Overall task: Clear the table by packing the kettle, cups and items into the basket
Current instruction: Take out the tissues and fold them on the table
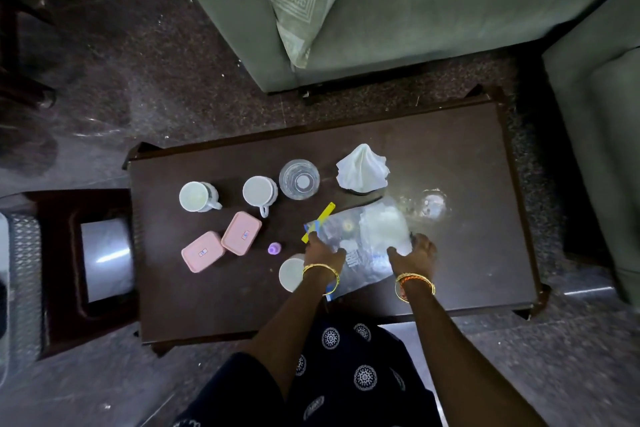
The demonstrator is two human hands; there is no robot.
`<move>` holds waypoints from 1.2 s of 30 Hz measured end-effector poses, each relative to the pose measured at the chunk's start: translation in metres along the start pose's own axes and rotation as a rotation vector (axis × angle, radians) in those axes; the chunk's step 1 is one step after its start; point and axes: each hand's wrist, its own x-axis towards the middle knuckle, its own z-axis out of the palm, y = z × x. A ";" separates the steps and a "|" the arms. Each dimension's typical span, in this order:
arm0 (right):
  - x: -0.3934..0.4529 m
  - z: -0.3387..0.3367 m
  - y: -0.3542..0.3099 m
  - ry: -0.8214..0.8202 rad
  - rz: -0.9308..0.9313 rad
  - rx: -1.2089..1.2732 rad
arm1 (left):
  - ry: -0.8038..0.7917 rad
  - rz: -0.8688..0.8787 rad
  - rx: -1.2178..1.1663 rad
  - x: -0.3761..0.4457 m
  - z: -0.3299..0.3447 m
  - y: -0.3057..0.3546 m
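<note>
Dark table [467,156]: white-filled plastic bag [363,239] under 2 hands, empty mugs [197,196].

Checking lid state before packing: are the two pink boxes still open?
No. Both pink boxes lie on the table with their lids on, side by side left of the left hand.

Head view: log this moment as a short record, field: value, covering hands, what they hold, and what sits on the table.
left hand: gripping the near-left edge of the clear plastic bag
right hand: gripping the bag's right edge
bag: lying on the dark table, white contents inside
cups: two white mugs, a third cup partly under the left wrist
pink boxes: two, lids on, side by side
other: clear glass, white cloth, small purple bottle
</note>
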 end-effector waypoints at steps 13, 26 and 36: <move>0.029 -0.034 0.013 0.191 0.178 -0.070 | -0.086 -0.028 -0.033 -0.015 0.023 0.017; -0.026 0.009 -0.038 0.052 -0.517 0.127 | 0.282 0.201 0.016 -0.033 -0.046 -0.018; -0.084 0.113 -0.055 -0.530 -0.300 -0.384 | 0.203 0.030 -0.151 0.075 -0.138 -0.042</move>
